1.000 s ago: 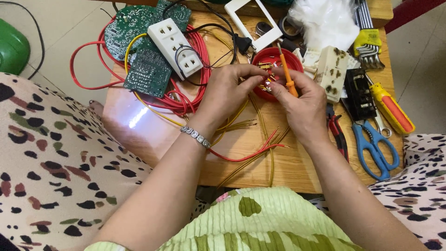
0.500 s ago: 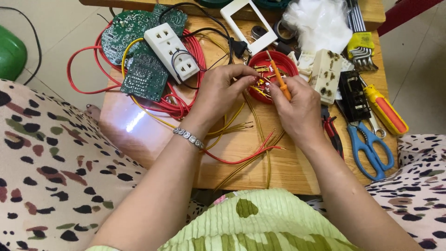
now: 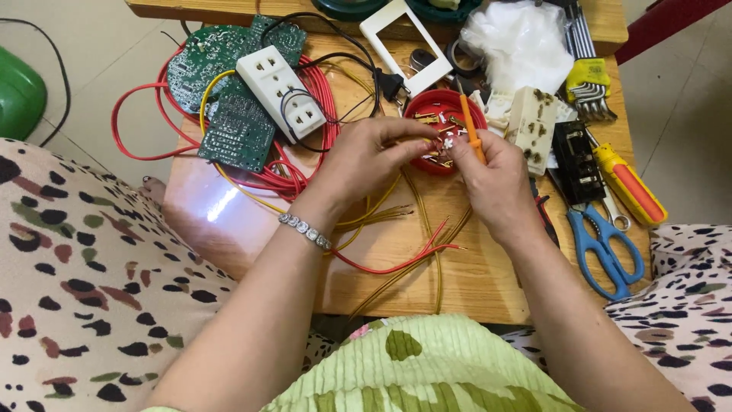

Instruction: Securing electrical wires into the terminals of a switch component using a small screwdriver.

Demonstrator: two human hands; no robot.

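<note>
Item, centre of the wooden surface (image 3: 488,267): our left hand (image 3: 366,164) pinches a small metal part, too small to identify, over the red dish (image 3: 427,107) of brass contacts. Our right hand (image 3: 496,175), its grip clenched on an orange screwdriver (image 3: 470,130), meets it there. Alongside: white socket strip (image 3: 282,91), green circuit boards (image 3: 229,91), blue scissors (image 3: 602,248).

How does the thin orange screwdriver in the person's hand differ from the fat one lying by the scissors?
The thin orange screwdriver is slim, one colour, and held nearly upright in the right hand over the red dish. The fat screwdriver has a thick yellow and orange handle and lies flat, untouched, on the wooden table near the blue scissors. Both are hand screwdrivers.
</note>
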